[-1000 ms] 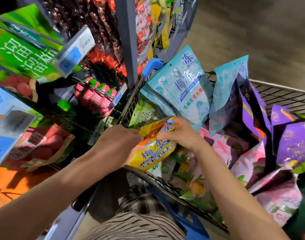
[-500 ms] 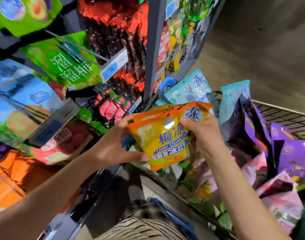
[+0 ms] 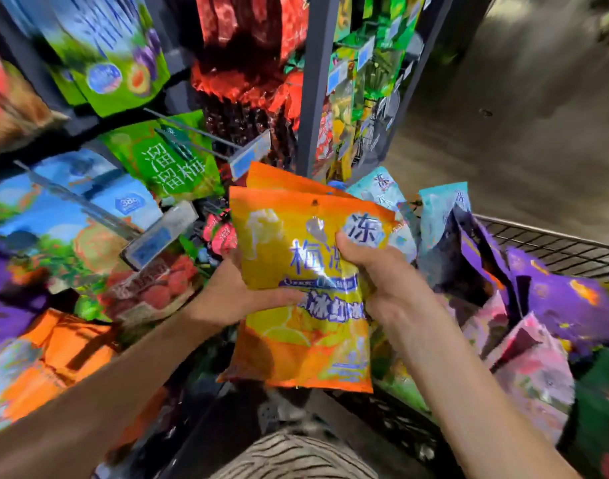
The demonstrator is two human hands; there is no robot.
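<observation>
Lifted higher than half a second ago, the glossy yellow-orange pouches [image 3: 296, 257] now stand upright and face-on between both hands, raised above the cart's near edge, where they earlier sat lower and tilted. Crinkled foil catches the light; the front pouch is a flat rectangle with a crimped orange top seam and a small hang hole, and a second orange top edge shows just behind it. At the pouch's left edge the left hand [image 3: 227, 292] grips it, thumb laid across the front and fingers hidden behind. Opposite, the right hand [image 3: 389, 271] clamps the other edge, thumb pressed on the printed face and fingers curled out of sight at the back. Beyond the right fingers stand soft teal pouches [image 3: 382, 191], and further out shiny purple bags [image 3: 572, 305] slump inside the wire cart [image 3: 555, 243]. Above the left fingers a flat blue price tag [image 3: 249, 155] ends a thin metal peg, with a slick green bag [image 3: 168, 164] hanging beside it.
</observation>
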